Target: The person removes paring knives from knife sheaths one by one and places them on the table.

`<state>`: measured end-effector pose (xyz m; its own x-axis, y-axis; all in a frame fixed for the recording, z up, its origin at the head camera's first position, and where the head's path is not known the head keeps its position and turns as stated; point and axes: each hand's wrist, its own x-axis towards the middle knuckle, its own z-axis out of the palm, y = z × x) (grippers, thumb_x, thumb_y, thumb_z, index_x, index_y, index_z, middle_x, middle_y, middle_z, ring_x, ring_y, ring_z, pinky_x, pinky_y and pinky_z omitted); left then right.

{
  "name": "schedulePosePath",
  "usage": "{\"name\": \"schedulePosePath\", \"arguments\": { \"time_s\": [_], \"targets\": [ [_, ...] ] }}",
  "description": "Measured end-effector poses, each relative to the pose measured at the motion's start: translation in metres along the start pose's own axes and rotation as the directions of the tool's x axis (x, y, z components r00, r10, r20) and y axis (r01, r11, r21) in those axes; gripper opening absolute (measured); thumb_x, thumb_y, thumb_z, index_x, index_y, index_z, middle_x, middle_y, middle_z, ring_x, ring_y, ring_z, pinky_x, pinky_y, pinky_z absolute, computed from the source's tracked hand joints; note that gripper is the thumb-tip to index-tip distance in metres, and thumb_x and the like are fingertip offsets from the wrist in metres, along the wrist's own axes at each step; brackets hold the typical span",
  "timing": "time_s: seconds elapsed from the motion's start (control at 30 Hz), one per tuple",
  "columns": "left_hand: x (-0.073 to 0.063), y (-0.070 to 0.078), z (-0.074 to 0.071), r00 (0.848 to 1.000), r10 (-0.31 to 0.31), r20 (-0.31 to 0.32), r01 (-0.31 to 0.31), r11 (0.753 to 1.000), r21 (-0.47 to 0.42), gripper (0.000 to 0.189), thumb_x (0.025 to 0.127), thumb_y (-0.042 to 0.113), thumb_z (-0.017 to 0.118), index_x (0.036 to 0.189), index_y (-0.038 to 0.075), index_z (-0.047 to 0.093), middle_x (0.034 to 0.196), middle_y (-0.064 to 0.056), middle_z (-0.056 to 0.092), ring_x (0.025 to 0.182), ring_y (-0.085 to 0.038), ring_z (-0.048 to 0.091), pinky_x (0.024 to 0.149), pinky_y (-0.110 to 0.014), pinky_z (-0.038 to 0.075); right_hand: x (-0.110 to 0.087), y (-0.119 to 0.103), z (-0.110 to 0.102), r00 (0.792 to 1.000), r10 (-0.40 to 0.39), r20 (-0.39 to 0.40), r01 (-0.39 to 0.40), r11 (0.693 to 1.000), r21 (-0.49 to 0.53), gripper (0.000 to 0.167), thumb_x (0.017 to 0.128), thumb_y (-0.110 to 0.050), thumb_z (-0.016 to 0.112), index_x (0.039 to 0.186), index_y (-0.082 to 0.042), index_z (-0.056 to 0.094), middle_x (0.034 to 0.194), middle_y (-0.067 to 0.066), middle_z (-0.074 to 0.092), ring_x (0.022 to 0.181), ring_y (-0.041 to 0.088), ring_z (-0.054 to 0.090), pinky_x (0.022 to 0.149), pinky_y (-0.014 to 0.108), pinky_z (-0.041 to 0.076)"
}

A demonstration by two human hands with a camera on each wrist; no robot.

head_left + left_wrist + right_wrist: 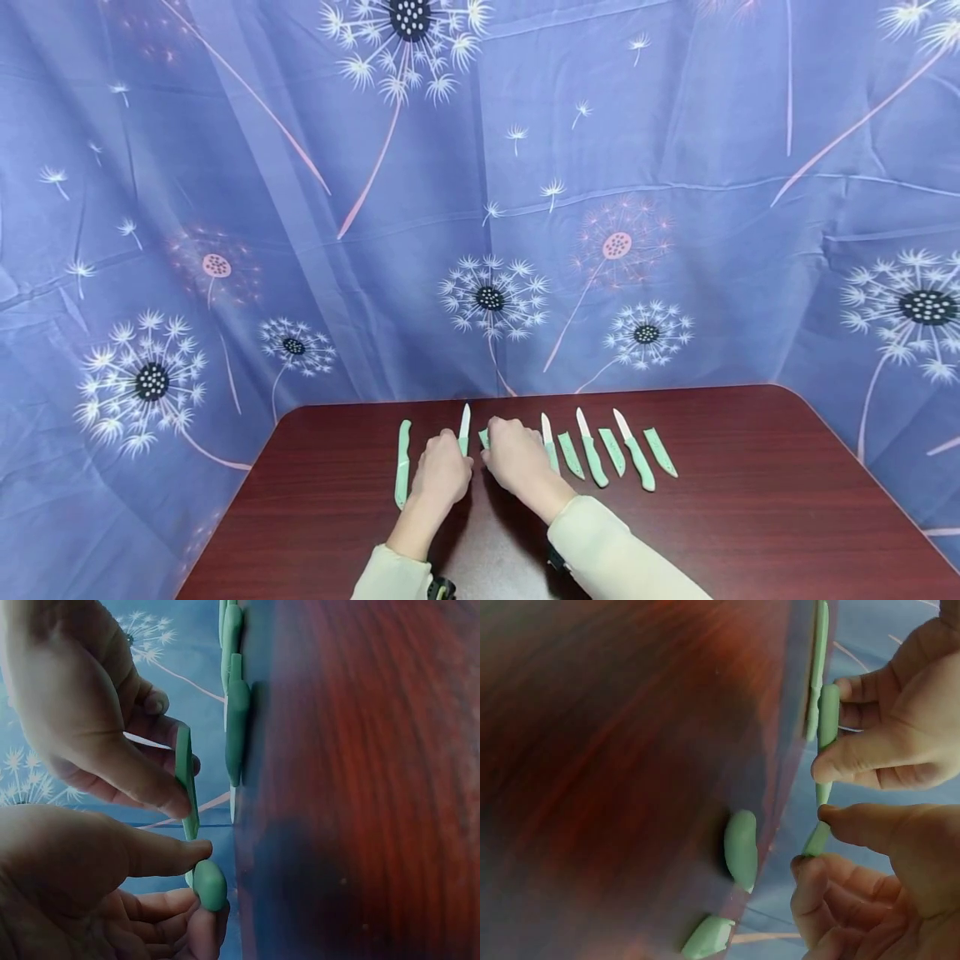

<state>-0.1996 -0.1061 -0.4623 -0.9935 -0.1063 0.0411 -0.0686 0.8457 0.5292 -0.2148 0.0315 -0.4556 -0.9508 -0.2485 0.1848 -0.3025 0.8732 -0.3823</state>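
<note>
Near the middle of the table my left hand (441, 468) holds a small paring knife by its pale green handle (829, 724). Its white blade (466, 416) points away toward the curtain. Just to the right, my right hand (519, 457) pinches a green blade sheath (184, 765) between thumb and fingers. In the head view that hand hides most of the sheath, and a gap separates it from the blade. A green knife in its sheath (402, 467) lies left of my left hand. Beside my right hand lies a bare knife (550, 442), its handle partly covered by that hand.
Farther right on the dark red wooden table (750, 500), two more bare knives (592, 457) alternate with three loose green sheaths (660, 453). Their blades point toward the back edge. A blue dandelion-print curtain (720, 317) hangs right behind the table.
</note>
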Motion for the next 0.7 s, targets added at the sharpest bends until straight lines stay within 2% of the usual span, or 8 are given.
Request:
{"name": "schedulePosePath", "arguments": {
  "time_s": [0.23, 0.3, 0.5, 0.53, 0.6, 0.7],
  "targets": [
    [0.003, -0.003, 0.005, 0.999, -0.043, 0.017, 0.042, 0.999, 0.018, 0.04, 0.093, 0.011, 0.08, 0.12, -0.011, 0.061, 0.096, -0.023, 0.069, 0.095, -0.043, 0.072, 0.078, -0.051, 0.059, 0.005, -0.008, 0.01, 0.996, 0.072, 0.06, -0.07, 0.997, -0.043, 0.018, 0.09, -0.016, 0.082, 0.087, -0.01, 0.066, 0.081, 0.009, 0.071, 0.078, 0.034, 0.072, 0.075, 0.052, 0.055],
    [0.004, -0.005, 0.007, 0.999, -0.045, 0.014, 0.045, 0.999, 0.01, 0.034, 0.092, 0.007, 0.079, 0.115, -0.01, 0.061, 0.09, -0.021, 0.068, 0.09, -0.043, 0.072, 0.075, -0.051, 0.059, 0.005, -0.008, 0.012, 0.994, 0.085, 0.074, -0.081, 0.995, -0.05, 0.018, 0.09, -0.015, 0.082, 0.086, -0.011, 0.065, 0.079, 0.008, 0.07, 0.076, 0.033, 0.071, 0.076, 0.052, 0.055],
    [0.01, -0.013, 0.016, 1.0, -0.007, -0.021, 0.008, 1.0, 0.017, 0.018, 0.085, -0.005, 0.072, 0.097, -0.006, 0.059, 0.079, -0.019, 0.063, 0.076, -0.042, 0.07, 0.064, -0.051, 0.058, 0.005, -0.009, 0.018, 0.996, 0.073, 0.059, -0.068, 0.995, -0.074, 0.018, 0.09, -0.013, 0.079, 0.081, -0.012, 0.064, 0.075, 0.007, 0.068, 0.072, 0.031, 0.07, 0.074, 0.052, 0.054],
    [0.014, -0.02, 0.024, 0.999, 0.014, -0.033, -0.013, 0.999, 0.034, 0.017, 0.084, -0.005, 0.072, 0.096, -0.004, 0.059, 0.079, -0.02, 0.063, 0.076, -0.042, 0.07, 0.063, -0.05, 0.058, 0.005, -0.009, 0.019, 0.996, 0.068, 0.052, -0.064, 0.994, -0.084, 0.017, 0.091, -0.013, 0.078, 0.081, -0.012, 0.064, 0.076, 0.007, 0.069, 0.074, 0.032, 0.071, 0.076, 0.053, 0.055],
    [0.015, -0.021, 0.023, 1.0, 0.01, -0.02, -0.01, 1.0, 0.028, 0.015, 0.084, -0.006, 0.071, 0.093, -0.004, 0.059, 0.078, -0.019, 0.063, 0.074, -0.042, 0.07, 0.061, -0.049, 0.058, 0.005, -0.009, 0.021, 0.998, 0.058, 0.04, -0.054, 0.993, -0.105, 0.016, 0.091, -0.014, 0.077, 0.08, -0.013, 0.065, 0.078, 0.008, 0.071, 0.076, 0.032, 0.073, 0.079, 0.054, 0.056],
    [0.021, -0.029, 0.031, 0.999, 0.037, -0.021, -0.036, 0.998, 0.047, 0.014, 0.083, -0.006, 0.07, 0.089, -0.001, 0.059, 0.077, -0.018, 0.062, 0.071, -0.039, 0.068, 0.057, -0.046, 0.056, 0.006, -0.01, 0.025, 0.999, 0.047, 0.02, -0.044, 0.99, -0.131, 0.017, 0.091, -0.014, 0.077, 0.078, -0.015, 0.066, 0.079, 0.007, 0.073, 0.077, 0.031, 0.074, 0.079, 0.053, 0.058]
  ]
}}
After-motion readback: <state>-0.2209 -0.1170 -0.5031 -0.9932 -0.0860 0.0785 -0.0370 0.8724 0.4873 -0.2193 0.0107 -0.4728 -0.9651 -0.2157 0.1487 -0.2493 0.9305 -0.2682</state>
